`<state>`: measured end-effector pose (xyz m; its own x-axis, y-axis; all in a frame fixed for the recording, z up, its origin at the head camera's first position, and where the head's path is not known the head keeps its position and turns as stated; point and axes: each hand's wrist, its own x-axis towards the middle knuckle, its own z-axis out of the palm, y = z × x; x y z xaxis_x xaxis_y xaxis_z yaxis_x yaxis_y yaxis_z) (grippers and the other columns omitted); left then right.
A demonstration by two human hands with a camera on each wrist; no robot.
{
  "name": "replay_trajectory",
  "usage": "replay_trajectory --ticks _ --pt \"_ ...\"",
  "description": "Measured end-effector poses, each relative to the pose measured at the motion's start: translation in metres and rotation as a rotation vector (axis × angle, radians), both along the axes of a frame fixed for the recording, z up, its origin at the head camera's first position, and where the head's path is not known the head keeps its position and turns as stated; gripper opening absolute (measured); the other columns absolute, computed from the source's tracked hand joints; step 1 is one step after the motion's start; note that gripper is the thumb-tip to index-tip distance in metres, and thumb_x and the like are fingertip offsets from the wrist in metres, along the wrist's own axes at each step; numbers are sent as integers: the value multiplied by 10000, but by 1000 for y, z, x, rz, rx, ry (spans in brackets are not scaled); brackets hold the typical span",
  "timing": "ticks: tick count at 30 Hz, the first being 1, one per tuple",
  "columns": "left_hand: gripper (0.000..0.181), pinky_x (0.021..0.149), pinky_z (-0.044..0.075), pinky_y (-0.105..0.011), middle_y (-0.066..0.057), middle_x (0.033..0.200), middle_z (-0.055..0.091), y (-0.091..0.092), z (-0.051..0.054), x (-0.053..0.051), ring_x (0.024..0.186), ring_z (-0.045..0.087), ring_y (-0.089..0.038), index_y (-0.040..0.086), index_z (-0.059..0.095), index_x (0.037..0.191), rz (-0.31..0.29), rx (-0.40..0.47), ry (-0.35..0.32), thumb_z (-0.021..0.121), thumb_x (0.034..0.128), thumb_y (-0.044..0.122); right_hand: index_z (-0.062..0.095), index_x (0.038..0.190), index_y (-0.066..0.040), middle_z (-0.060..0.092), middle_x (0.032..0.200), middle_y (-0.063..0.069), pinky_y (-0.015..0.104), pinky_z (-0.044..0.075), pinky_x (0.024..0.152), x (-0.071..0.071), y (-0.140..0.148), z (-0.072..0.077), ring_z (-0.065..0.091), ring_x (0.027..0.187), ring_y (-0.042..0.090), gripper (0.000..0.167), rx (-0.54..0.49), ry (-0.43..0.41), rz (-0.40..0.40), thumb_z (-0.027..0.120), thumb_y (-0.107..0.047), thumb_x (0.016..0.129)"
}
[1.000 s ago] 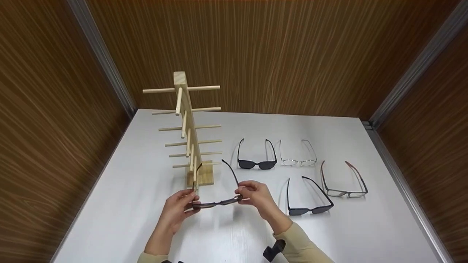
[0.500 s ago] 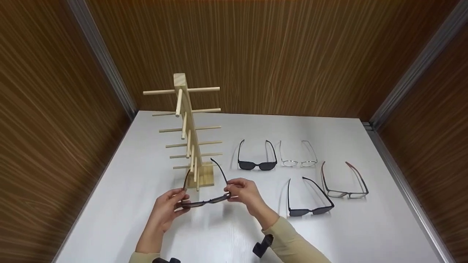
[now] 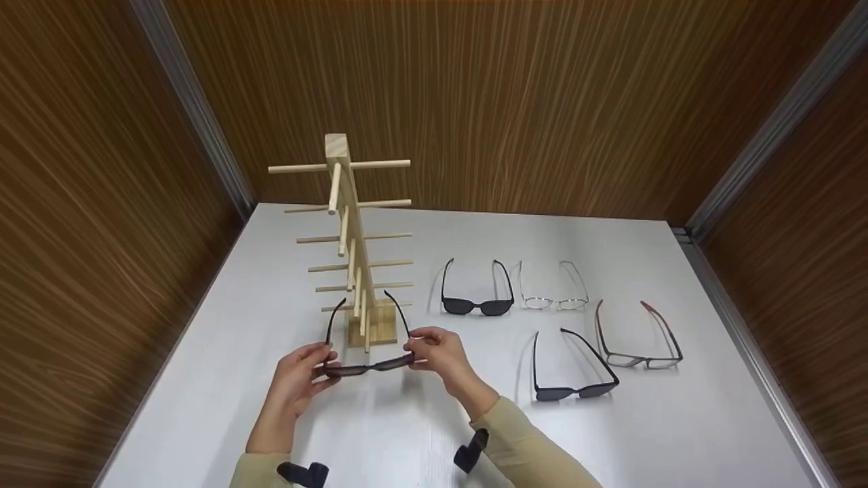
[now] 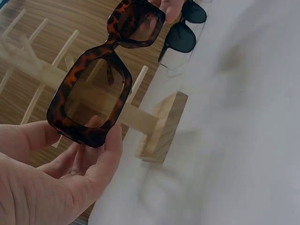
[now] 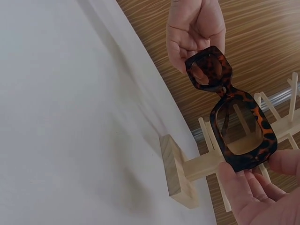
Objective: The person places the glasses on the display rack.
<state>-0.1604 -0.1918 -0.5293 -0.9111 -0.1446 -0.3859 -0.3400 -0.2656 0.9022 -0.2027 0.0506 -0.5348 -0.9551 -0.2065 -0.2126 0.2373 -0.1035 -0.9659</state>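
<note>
Tortoiseshell sunglasses [image 4: 111, 43], one pair in two hands [image 3: 293, 379] [image 3: 441, 356]; four others [image 3: 496, 308], one rack [image 3: 358, 244].

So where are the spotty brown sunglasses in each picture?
Head view: the spotty brown sunglasses are in the lower half, a little left of centre, between the left hand and right hand.
Left wrist view: the spotty brown sunglasses slant across the upper left.
Right wrist view: the spotty brown sunglasses are right of centre.
Shared landmark: the wooden stand's base, seen in all three.
</note>
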Motion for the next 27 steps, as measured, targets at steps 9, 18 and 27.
replay_trajectory --ticks 9,18,27 --pt "310 754 528 -409 -171 1012 596 -4 -1 -16 865 621 -239 -80 483 1187 34 22 -25 546 938 93 563 1080 128 658 813 108 316 556 631 -9 -10 -7 624 653 142 305 -9 -3 -63 610 -11 813" --pt "274 751 531 -402 -154 1003 595 -8 2 -31 819 619 -207 -65 501 1169 22 6 -44 529 943 87 540 1093 155 660 840 121 342 558 645 -18 -14 -11 634 673 147 306 -9 1 -87 593 -10 840" --pt "265 738 540 -395 -113 941 613 -7 1 -45 787 630 -189 -60 520 1142 19 1 -39 548 934 102 584 1027 106 656 823 112 315 556 612 -27 -15 -8 634 671 157 227 13 19 -119 601 -31 847"
